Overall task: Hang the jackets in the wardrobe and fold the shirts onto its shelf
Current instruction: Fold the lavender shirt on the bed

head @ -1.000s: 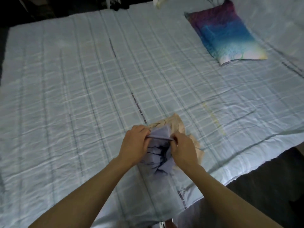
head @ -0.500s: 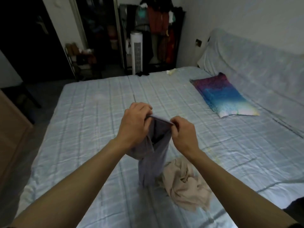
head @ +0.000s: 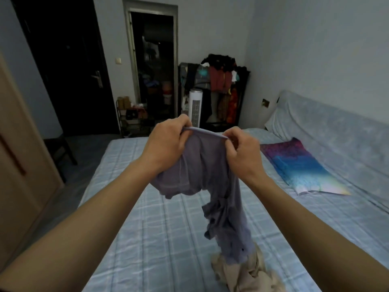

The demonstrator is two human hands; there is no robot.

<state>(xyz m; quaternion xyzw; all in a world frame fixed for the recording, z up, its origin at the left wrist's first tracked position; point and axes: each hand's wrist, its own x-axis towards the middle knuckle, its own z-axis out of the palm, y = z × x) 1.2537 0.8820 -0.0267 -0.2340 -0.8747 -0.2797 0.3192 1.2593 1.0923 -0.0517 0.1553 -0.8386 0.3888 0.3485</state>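
Gripping the top hem of a lavender shirt (head: 210, 175), both hands are raised at the centre of the head view, above the bed (head: 160, 232).

Left hand (head: 166, 144): fingers curled tight, bunching the left end of the hem inside the fist. A loose fold of fabric hangs below this wrist.

Right hand (head: 244, 152): thumb and curled fingers pinch the right end of the hem. The short run of hem between the two hands is pulled nearly straight.

Shirt position: the body of the shirt hangs down from the hands in a twisted column. Its lower end touches a crumpled beige garment (head: 252, 277), which lies on the bed near the lower edge of the view. Whether the shirt end rests on that garment or only brushes it cannot be told.

Surroundings: the bed carries a pale blue checked cover. A purple-to-blue pillow (head: 301, 165) lies on the right side of the bed, well apart from the hands. Beyond the foot of the bed stand a white tower fan (head: 195, 107) and, just beside it, an open clothes rack (head: 223, 81) loaded with dark and red garments. A dark doorway (head: 154, 60) lies left of the rack, and a light wooden panel (head: 19, 175) fills the left edge.
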